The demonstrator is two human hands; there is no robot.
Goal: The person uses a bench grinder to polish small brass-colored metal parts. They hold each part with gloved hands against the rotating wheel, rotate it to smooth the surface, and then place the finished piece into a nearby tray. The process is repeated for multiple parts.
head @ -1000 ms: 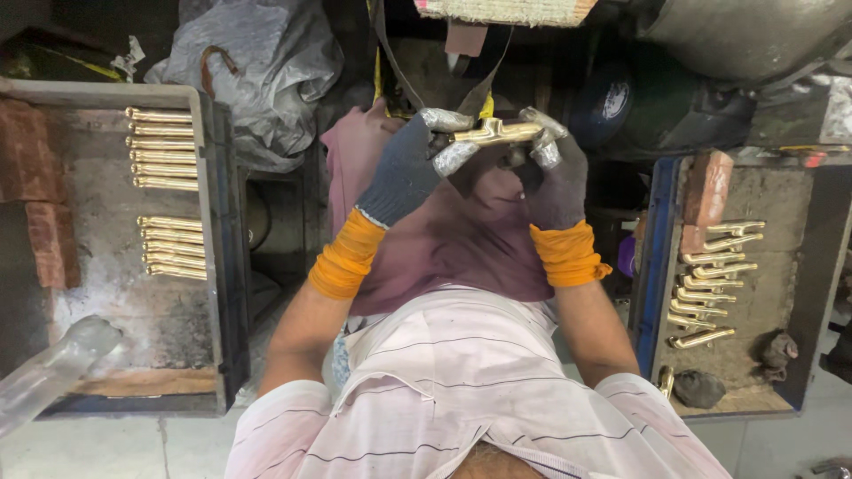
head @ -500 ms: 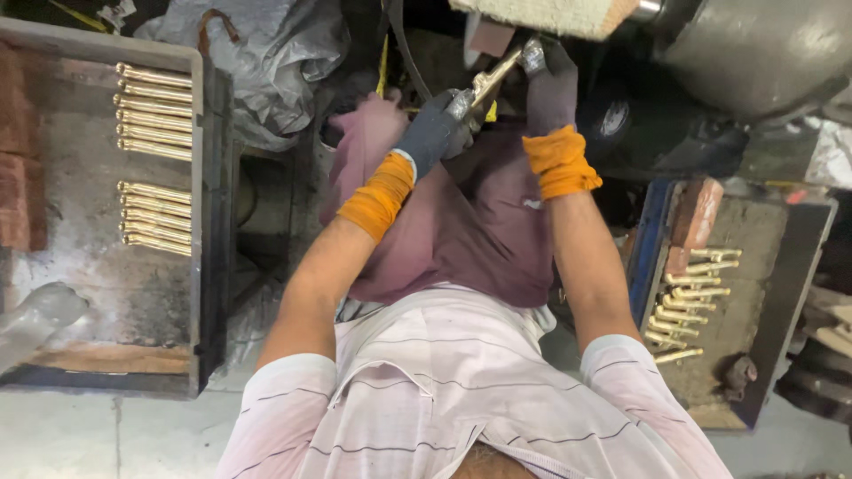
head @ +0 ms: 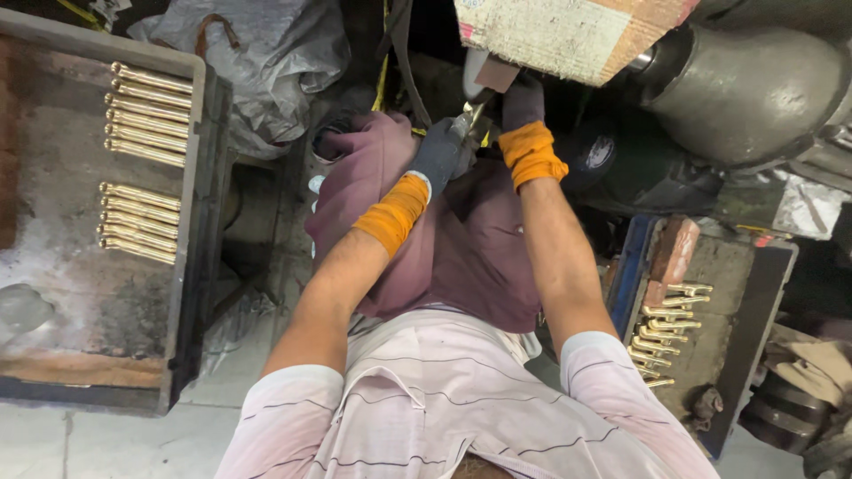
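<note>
Both my hands wear dark grey gloves with orange cuffs. My left hand (head: pixel 441 151) and my right hand (head: pixel 522 102) together grip a slim brass piece (head: pixel 469 113), held up under a wide cloth-faced buffing wheel (head: pixel 568 31). The piece is mostly hidden between the gloves and the wheel's lower edge. A maroon cloth (head: pixel 426 239) covers my lap below the hands.
A grey tray (head: pixel 191 222) at the left holds two rows of shiny brass rods (head: pixel 146 111). At the right, a dark tray (head: pixel 759 302) carries several brass pieces (head: pixel 666 328) and a brick (head: pixel 674 248). The grey motor housing (head: pixel 754 84) sits at the upper right, crumpled plastic (head: pixel 266 62) at the upper left.
My hands have lifted the brass piece from in front of my chest up to the wheel's underside. The view has tilted, so the wheel now fills the top.
</note>
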